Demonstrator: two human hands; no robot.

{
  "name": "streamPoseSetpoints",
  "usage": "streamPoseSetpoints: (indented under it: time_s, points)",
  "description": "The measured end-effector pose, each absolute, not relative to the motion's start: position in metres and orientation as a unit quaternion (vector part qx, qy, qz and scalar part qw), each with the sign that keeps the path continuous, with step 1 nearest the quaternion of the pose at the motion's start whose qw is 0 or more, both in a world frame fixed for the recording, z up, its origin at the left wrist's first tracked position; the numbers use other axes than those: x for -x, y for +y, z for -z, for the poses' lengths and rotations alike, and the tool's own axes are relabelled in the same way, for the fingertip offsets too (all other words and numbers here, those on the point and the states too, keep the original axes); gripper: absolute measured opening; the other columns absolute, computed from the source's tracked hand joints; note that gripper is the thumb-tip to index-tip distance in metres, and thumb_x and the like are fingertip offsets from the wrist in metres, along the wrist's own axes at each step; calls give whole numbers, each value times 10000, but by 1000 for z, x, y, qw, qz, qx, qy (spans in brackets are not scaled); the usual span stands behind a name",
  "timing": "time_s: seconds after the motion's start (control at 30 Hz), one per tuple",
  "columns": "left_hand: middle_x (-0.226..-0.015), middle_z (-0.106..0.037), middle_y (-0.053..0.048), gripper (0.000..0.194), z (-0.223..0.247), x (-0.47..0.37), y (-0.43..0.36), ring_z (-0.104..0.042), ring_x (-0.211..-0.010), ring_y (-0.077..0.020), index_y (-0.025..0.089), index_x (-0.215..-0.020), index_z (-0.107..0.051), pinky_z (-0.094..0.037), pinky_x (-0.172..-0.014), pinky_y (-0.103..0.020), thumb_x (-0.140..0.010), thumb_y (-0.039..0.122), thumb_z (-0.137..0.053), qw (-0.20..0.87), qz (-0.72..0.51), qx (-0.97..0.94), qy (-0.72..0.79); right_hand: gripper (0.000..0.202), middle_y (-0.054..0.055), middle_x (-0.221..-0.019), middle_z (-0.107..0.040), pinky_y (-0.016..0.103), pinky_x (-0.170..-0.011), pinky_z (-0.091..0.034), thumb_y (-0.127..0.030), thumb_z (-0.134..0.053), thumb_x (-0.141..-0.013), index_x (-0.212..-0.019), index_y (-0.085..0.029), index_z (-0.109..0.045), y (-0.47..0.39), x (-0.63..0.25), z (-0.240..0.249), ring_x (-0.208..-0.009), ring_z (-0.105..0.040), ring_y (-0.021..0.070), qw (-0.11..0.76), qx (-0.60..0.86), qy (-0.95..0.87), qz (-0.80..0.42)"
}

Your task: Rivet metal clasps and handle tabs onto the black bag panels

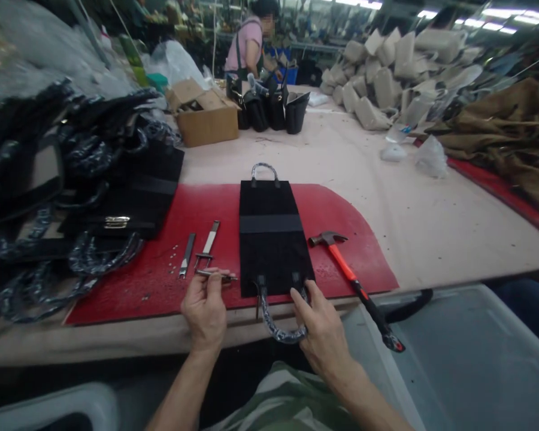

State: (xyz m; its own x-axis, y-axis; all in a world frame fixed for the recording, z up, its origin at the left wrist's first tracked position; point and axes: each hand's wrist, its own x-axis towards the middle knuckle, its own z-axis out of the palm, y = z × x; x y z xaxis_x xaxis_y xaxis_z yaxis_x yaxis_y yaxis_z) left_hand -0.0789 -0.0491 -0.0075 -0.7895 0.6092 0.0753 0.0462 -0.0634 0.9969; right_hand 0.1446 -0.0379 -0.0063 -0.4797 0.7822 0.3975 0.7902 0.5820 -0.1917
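A flat black bag panel [273, 251] lies on the red mat [206, 206], with a plastic-wrapped handle at its far end [264, 169] and another at its near end [276, 329]. My left hand [206, 308] pinches a thin metal tool [222, 276] left of the panel's near edge. Fingers of my right hand [321, 317] are closed on the near handle's right side. Beyond my left hand lie a flat metal tool [187, 254] and a pronged tool [209, 239]. An orange and black hammer [345, 266] rests to the panel's right.
Black bag pieces with wrapped handles [103, 209] pile up at left. Farther back are a cardboard box [209, 124], black bags [273, 111] and a person [247, 45]. Beige pieces [372, 78] and brown material [512, 137] are at right, a grey bin [467, 359] at near right.
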Motion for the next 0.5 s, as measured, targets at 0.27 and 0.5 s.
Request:
streamPoseSetpoints:
  time_s: [0.27,0.5]
  points:
    - [-874,-753,-54,239,-14,71,-30,-738,-759,-170,155,-949,-662,-622,-742,-288,-889,385,-648,296,-632,-364,617,488,282,-1319,-556,540,-1022,-448,-35,-478,-786,-1244,-83,-641,-34,-135,-51,-1278,-513,350,186,418,-888,45]
    - [-858,-753,-55,247,-12,64,-20,-730,-732,-167,153,-937,-657,-619,-719,-283,-887,394,-637,310,-614,-367,626,593,221,-1358,-575,570,-1113,-381,16,-419,-730,-1287,-66,-607,-31,-146,-47,-1424,-359,332,232,341,-910,37]
